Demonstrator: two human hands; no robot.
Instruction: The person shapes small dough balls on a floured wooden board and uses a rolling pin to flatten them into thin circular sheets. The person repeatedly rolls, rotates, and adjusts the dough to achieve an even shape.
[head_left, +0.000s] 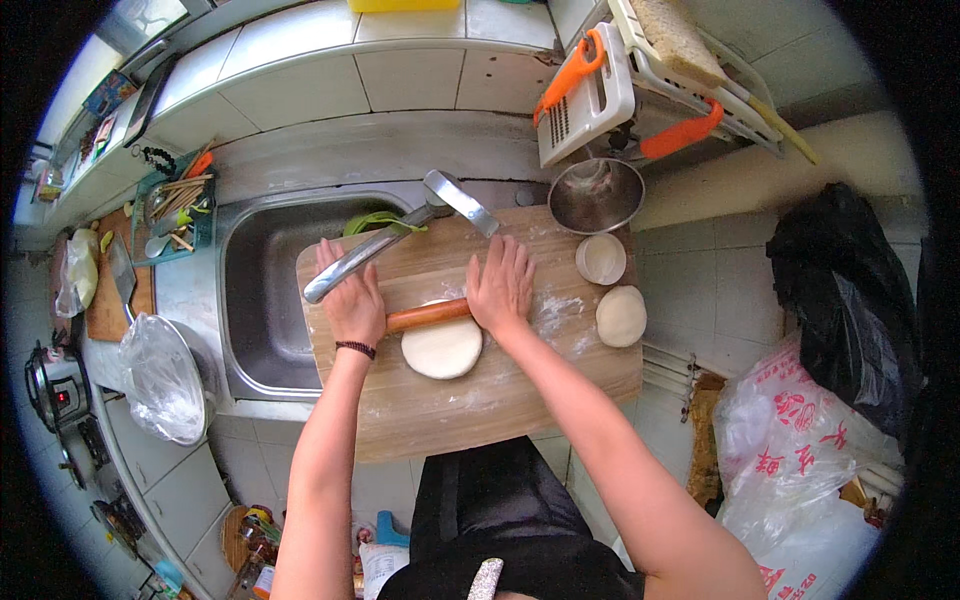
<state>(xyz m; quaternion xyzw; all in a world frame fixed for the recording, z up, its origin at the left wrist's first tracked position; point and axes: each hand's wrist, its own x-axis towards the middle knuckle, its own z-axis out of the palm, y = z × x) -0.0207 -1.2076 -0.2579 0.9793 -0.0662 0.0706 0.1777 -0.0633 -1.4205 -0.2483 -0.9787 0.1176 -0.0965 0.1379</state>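
A round of white dough (442, 349) lies on the floured wooden board (480, 420), with a wooden rolling pin (426, 316) across its upper part. My left hand (352, 306) rests over the pin's left end, and my right hand (501, 289) over its right end. Both hands have their palms down and fingers stretched forward; the palms hide the pin's ends. A second piece of dough (621, 316) sits near the board's right edge. Just above it stands a small round container (601, 259) with what looks like flour, below a metal bowl (596, 196).
The board overlaps the steel sink (277, 300). A metal faucet (360, 262) reaches over my left fingers. Graters (589, 97) hang at the upper right. A utensil basket (176, 214) and a plastic-covered bowl (165, 379) stand left; plastic bags (802, 450) lie right.
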